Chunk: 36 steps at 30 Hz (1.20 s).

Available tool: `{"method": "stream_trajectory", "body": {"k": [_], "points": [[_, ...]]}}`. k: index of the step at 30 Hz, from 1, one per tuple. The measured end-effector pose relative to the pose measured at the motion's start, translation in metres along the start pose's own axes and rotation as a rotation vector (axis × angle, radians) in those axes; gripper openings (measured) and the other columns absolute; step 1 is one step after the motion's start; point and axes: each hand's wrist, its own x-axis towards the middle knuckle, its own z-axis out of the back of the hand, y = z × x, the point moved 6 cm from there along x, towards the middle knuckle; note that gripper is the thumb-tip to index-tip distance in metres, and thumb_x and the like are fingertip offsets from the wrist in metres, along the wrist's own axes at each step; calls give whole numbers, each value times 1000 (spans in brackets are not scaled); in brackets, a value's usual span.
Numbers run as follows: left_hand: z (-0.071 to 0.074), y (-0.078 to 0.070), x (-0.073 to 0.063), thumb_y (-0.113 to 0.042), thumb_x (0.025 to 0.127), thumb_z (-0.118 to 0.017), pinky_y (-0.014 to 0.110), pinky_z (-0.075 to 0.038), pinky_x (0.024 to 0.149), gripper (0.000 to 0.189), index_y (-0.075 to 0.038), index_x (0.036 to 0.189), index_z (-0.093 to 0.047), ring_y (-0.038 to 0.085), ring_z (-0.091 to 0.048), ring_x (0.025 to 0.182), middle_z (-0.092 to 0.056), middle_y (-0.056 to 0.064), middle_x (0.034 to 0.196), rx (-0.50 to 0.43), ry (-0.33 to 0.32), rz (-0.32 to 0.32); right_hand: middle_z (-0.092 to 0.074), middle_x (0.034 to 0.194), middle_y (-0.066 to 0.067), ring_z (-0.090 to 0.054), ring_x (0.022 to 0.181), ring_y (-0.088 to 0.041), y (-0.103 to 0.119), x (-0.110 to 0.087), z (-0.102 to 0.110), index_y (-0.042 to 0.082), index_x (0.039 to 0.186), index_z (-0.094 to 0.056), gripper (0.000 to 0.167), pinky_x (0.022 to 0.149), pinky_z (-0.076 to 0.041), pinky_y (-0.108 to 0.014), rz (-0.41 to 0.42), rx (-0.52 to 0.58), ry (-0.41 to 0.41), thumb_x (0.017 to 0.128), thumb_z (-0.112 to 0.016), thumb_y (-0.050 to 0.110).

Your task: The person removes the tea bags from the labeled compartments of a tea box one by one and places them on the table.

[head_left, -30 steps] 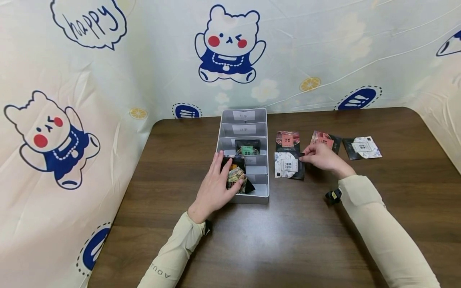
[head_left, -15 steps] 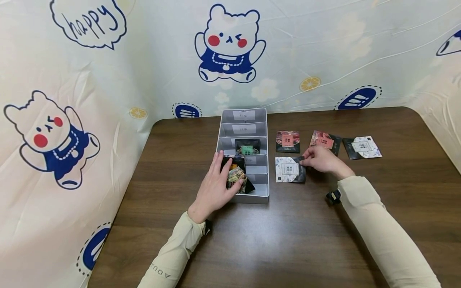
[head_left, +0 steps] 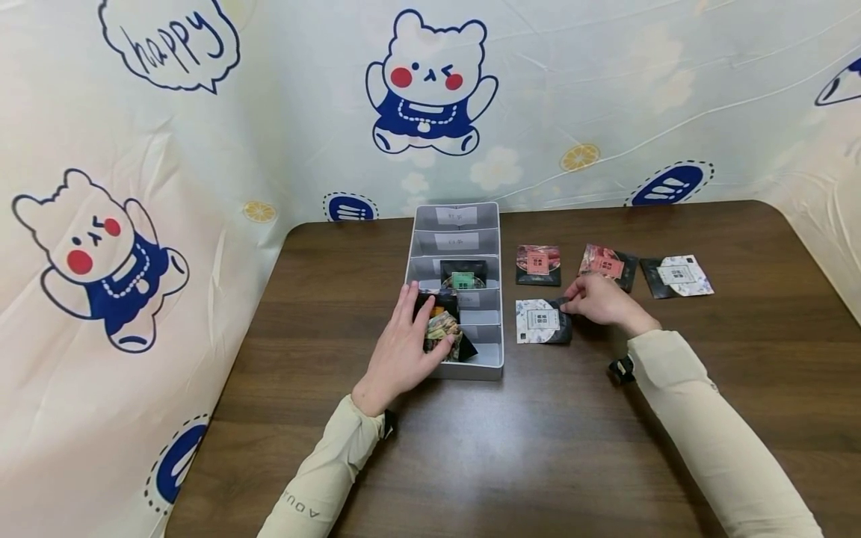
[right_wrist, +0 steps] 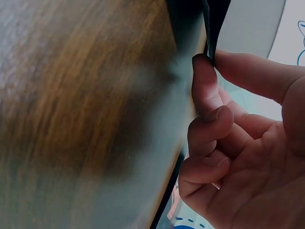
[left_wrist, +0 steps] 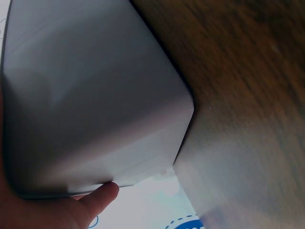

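Note:
My right hand pinches the black edge of a flat tea sachet with a white floral print, low over the table to the right of the box. In the right wrist view, thumb and forefinger meet on the sachet's dark corner, the other fingers curled below. My left hand lies with spread fingers over the left side of a grey divided box. Under its fingers, a patterned tea sachet and a dark one partly show. In the left wrist view, a fingertip reaches past the box rim.
A green-labelled black sachet stands in the box's middle compartment; paper labels mark the rear ones. Right of the box lie a red sachet, another red one behind my right hand, and a white-and-black one.
The pinched white-floral sachet has slid toward me, off the red sachet that it overlapped. My right hand shifts only slightly; my left hand stays where it was.

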Motion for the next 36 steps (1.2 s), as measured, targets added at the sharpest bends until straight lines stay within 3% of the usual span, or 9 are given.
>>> {"method": "stream_trajectory", "body": {"k": [17,29,36], "points": [[0,0,2,-51,92,-52,48,-28,116,71,-3,143,-45,32,-13,150,-19,21,160,11,-14,-12,-67,94,-20,-62,81,-26,4,2,-2,-7,102,-64,25,72,-48,-37,48,-69,-22,87,-67,12],[0,1,1,-52,92,-51,48,-28,116,71,-4,143,-45,31,-11,151,-17,20,160,9,-7,-5,-67,90,-16,-60,79,-23,2,2,-2,-4,101,-63,24,68,-44,-31,29,-76,-23,86,-67,14],[-1,1,0,-54,92,-49,46,-26,117,72,-5,145,-43,30,-9,151,-16,18,161,9,13,8,-67,97,-20,-62,85,-27,1,0,1,-4,103,-63,26,75,-48,-42,8,-96,-33,89,-64,17]]}}
